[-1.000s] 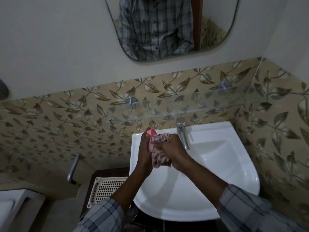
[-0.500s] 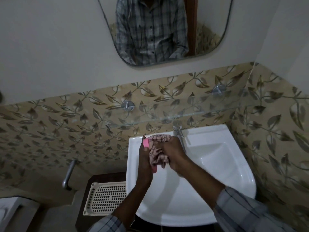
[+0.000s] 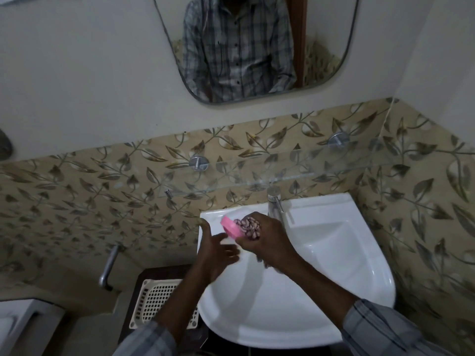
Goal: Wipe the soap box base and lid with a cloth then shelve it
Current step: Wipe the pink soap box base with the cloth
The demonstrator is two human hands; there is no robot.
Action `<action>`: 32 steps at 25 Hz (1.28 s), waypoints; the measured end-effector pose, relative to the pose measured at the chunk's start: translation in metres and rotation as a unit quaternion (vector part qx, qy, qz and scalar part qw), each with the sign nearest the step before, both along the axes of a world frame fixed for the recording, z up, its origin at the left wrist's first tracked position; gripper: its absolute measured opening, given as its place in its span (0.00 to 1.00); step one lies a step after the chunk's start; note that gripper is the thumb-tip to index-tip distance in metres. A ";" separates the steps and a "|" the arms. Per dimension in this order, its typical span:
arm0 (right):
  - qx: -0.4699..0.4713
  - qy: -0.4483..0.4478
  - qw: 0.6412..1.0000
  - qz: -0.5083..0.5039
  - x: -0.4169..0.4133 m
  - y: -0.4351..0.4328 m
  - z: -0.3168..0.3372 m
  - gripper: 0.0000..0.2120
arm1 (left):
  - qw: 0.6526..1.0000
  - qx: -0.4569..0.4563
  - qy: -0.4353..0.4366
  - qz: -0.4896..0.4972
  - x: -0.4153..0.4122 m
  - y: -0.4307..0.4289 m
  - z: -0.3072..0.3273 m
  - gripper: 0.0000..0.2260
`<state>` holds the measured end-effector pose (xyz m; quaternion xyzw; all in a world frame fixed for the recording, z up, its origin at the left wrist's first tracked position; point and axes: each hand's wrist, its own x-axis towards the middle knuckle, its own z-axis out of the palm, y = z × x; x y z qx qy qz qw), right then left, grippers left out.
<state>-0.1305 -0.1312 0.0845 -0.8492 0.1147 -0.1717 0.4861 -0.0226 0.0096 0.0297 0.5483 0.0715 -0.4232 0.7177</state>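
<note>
Nearest, beside the sink's left edge, a white lattice basket (image 3: 156,301) sits on a dark stand. Over the white sink (image 3: 308,317), toward its back left corner, the left hand (image 3: 218,253) hovers with fingers (image 3: 207,231) spread and holding nothing, just beside the pink soap box piece (image 3: 229,227), probably ready to take or turn it. The right hand (image 3: 264,242) grips that piece together with the patterned cloth (image 3: 248,227), fingers curled round both, likely so the cloth rubs its inner face; whether it is base or lid I cannot tell. Behind stands the tap (image 3: 273,204), then the glass shelf (image 3: 282,176) on the wall, the box's likely destination
</note>
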 end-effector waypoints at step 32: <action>-0.148 -0.021 0.983 0.103 0.014 -0.049 -0.023 0.14 | 0.994 -0.055 -0.007 0.091 -0.006 -0.012 0.019 0.27</action>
